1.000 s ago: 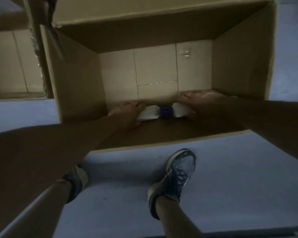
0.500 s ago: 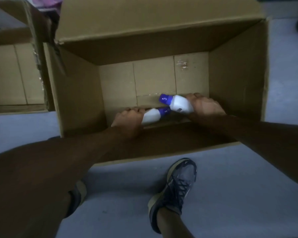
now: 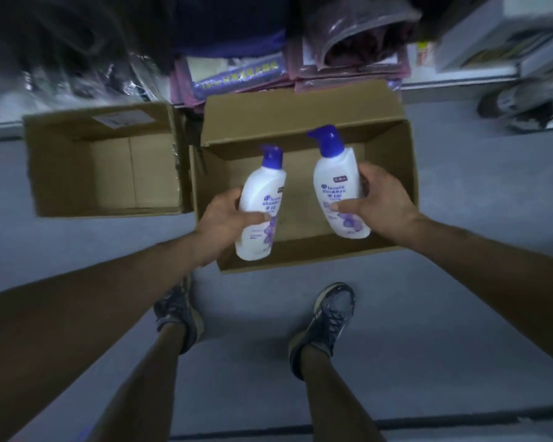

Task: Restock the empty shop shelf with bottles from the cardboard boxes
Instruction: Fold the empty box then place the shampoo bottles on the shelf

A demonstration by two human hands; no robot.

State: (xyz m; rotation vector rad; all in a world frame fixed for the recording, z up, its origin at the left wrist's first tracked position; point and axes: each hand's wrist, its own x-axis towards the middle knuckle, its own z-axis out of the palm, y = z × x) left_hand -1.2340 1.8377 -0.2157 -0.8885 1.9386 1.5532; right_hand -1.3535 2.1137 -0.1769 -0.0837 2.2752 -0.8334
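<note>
My left hand (image 3: 223,222) grips a white shampoo bottle with a blue pump cap (image 3: 261,199), held upright above the near edge of an open cardboard box (image 3: 406,173). My right hand (image 3: 377,202) holds a second, identical bottle (image 3: 339,183) above the same box, tilted slightly left. No other bottle shows on the visible part of the box's floor. Another open cardboard box (image 3: 61,173) lies to the left with nothing visible inside.
Both boxes stand on a grey floor (image 3: 476,193). Behind them are stacked plastic-wrapped textile packs (image 3: 237,74) and dark bagged goods (image 3: 77,59). A low shelf unit (image 3: 492,52) is at the far right. My two shoes (image 3: 329,317) stand just before the box.
Both hands lifted the two bottles from the bottom of the box up into the air. The camera rose and pulled back, bringing the left box and the stacked goods behind into view.
</note>
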